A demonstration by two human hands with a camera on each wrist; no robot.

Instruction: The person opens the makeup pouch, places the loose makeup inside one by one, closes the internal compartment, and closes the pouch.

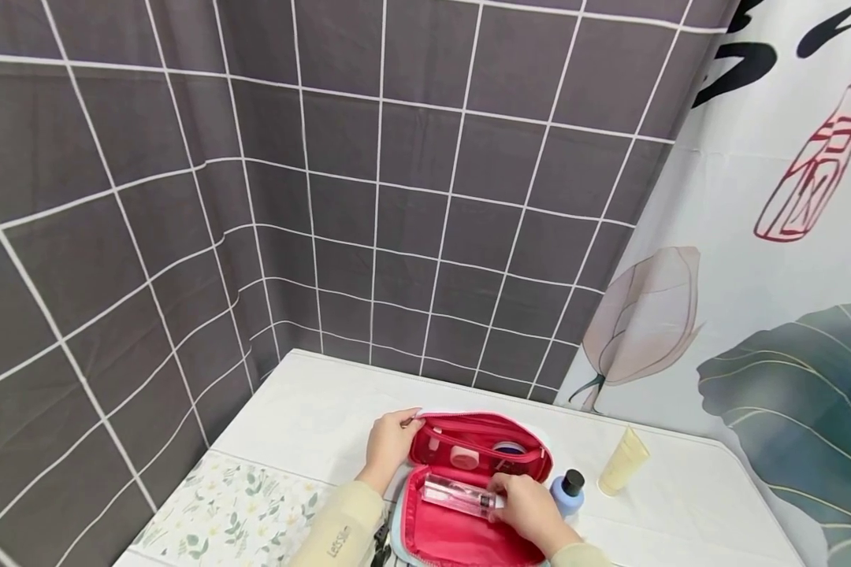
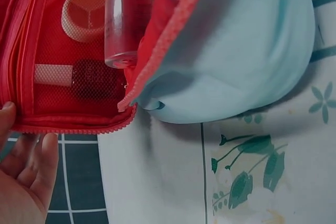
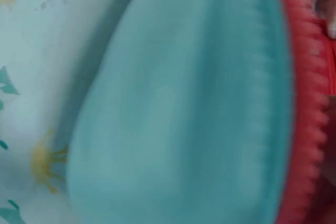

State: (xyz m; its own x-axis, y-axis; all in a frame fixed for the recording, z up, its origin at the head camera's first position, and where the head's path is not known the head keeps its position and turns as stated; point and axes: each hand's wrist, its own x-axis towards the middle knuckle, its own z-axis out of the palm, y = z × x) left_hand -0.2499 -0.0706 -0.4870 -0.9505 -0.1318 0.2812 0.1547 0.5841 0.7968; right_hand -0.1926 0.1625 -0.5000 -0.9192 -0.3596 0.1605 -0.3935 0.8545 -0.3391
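Note:
An unzipped toiletry bag, light blue outside [image 2: 247,51] and red inside [image 1: 447,539], lies spread on the table. At the raised flap's left edge, my left hand [image 1: 390,445] pinches the rim, with its thumb and fingers [image 2: 42,169] on opposite sides in the left wrist view. My right hand [image 1: 528,508] holds the neck end of a clear bottle [image 1: 454,496] lying inside the lower half. Behind the flap's mesh pocket are a round pink jar [image 2: 86,17] and a small dark bottle with a pale cap [image 2: 79,80]. The right wrist view mostly shows the bag's blurred blue side.
Right of the bag stands a blue bottle with a black cap [image 1: 567,492]. Beyond it, a pale yellow tube [image 1: 622,465] stands on the white table [image 1: 340,402]. A floral-patterned cloth [image 1: 241,512] covers the table's left front. Grey tiled-pattern curtain [image 1: 411,205] rises behind.

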